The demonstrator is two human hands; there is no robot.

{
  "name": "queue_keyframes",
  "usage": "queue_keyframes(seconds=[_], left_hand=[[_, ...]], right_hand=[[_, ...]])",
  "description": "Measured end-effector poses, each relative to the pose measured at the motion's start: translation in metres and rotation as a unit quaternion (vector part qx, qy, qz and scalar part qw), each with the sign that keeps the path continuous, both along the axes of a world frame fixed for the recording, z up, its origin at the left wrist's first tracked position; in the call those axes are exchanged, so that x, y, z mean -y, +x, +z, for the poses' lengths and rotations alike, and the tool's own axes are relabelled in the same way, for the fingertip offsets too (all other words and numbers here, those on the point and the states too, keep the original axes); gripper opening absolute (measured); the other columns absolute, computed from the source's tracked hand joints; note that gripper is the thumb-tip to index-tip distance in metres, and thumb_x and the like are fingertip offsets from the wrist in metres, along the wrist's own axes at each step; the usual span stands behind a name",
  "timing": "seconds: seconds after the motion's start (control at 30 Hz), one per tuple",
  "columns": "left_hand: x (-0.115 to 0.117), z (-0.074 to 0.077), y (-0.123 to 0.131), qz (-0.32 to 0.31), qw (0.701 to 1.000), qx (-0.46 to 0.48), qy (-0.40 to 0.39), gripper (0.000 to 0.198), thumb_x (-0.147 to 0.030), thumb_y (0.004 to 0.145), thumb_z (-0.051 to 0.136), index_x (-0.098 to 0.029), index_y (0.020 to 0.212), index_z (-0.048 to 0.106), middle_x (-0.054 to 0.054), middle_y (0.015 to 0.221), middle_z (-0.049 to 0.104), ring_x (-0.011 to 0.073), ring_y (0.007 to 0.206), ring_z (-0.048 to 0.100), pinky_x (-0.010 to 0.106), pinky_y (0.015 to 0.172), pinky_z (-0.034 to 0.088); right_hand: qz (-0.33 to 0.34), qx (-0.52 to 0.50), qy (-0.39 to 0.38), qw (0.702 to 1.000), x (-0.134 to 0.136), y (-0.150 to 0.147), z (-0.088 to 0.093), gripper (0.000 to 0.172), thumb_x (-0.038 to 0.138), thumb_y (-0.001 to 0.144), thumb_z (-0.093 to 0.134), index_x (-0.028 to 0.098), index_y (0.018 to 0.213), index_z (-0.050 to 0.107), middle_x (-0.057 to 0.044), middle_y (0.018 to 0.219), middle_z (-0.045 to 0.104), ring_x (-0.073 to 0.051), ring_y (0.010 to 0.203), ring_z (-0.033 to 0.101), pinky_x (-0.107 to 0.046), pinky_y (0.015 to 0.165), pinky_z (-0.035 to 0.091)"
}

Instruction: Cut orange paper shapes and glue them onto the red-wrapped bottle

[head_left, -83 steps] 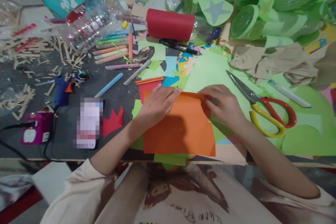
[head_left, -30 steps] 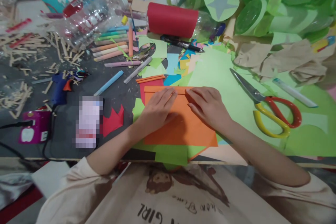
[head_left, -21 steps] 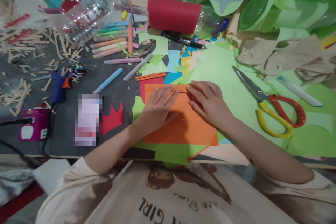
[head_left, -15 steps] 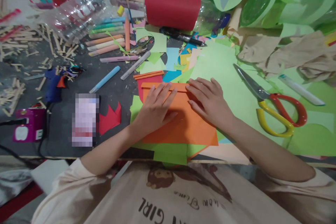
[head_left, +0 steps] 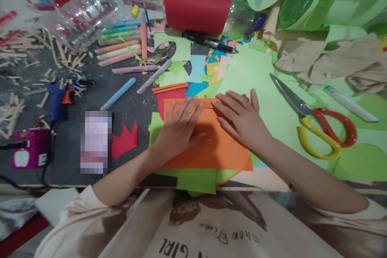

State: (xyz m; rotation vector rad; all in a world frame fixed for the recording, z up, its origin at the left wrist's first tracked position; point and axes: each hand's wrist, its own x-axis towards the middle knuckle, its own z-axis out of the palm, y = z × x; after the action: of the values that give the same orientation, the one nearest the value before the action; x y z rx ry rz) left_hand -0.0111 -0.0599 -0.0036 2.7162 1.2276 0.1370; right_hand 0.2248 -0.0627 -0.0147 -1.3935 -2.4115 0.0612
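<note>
your left hand (head_left: 178, 129) and right hand (head_left: 242, 119) stay flat, fingers spread, on the orange paper (head_left: 217, 149), its top edge now folded. scissors (head_left: 302, 109) lie mid-right on the table (head_left: 136, 109).

Orange paper sheet (head_left: 217, 151): plain, roughly rectangular, lying flat near front edge of dark table (head_left: 142, 109), long side running across. Far edge apparently folded over into narrow strip, crease partly hidden under fingers. Rests atop light green scraps (head_left: 196, 179). Left hand (head_left: 178, 129) and right hand (head_left: 242, 119) pressed flat on far half.
</note>
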Motion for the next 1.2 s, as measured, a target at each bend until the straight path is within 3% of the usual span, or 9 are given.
queue_keyframes(seconds=[0.23,0.4,0.6,0.8,1.2], left_hand=[[0.0044,0.0016,0.0002,0.001,1.0,-0.009,0.028,0.063,-0.045,0.1,0.04,-0.01,0.153,0.035,0.023,0.153,0.046,0.0339,0.144,0.042,0.054,0.118,0.028],[0.0068,0.0037,0.0008,0.006,1.0,-0.012,0.009,0.062,-0.044,0.1,0.04,-0.011,0.153,0.035,0.022,0.153,0.047,0.0317,0.145,0.042,0.05,0.121,0.025],[0.0072,0.0016,0.0009,0.0,1.0,-0.016,0.022,0.064,-0.048,0.101,0.037,-0.008,0.152,0.035,0.023,0.153,0.045,0.0321,0.146,0.04,0.053,0.121,0.025],[0.0063,0.0026,0.002,-0.005,1.0,-0.015,0.018,0.063,-0.047,0.103,0.031,-0.007,0.152,0.033,0.024,0.155,0.043,0.0325,0.147,0.04,0.055,0.121,0.025],[0.0061,0.0022,0.0036,0.003,1.0,-0.014,-0.022,0.065,-0.046,0.101,0.04,-0.01,0.154,0.031,0.023,0.158,0.039,0.0327,0.149,0.036,0.055,0.122,0.023]], right_hand=[[0.018,-0.023,0.017,0.999,-0.0009,0.0006,-0.0007,0.031,0.028,0.101,0.046,0.029,0.13,0.058,-0.005,0.134,0.068,-0.027,0.126,0.059,-0.059,0.118,0.031],[0.017,-0.04,-0.016,0.999,-0.0008,0.0016,-0.0025,0.033,0.027,0.1,0.047,0.031,0.13,0.06,-0.005,0.134,0.067,-0.026,0.125,0.057,-0.06,0.12,0.025],[0.019,-0.038,0.0,0.999,-0.0007,0.0013,-0.0016,0.03,0.027,0.1,0.048,0.027,0.126,0.062,-0.006,0.131,0.069,-0.026,0.123,0.059,-0.058,0.12,0.028],[0.015,-0.03,-0.03,0.999,-0.0012,0.0024,-0.0014,0.034,0.029,0.1,0.045,0.03,0.131,0.059,-0.006,0.135,0.066,-0.027,0.125,0.057,-0.061,0.12,0.024],[0.006,-0.032,-0.023,0.999,0.0,0.0009,-0.0014,0.033,0.03,0.102,0.042,0.027,0.13,0.059,-0.007,0.137,0.066,-0.028,0.131,0.055,-0.06,0.119,0.026]])
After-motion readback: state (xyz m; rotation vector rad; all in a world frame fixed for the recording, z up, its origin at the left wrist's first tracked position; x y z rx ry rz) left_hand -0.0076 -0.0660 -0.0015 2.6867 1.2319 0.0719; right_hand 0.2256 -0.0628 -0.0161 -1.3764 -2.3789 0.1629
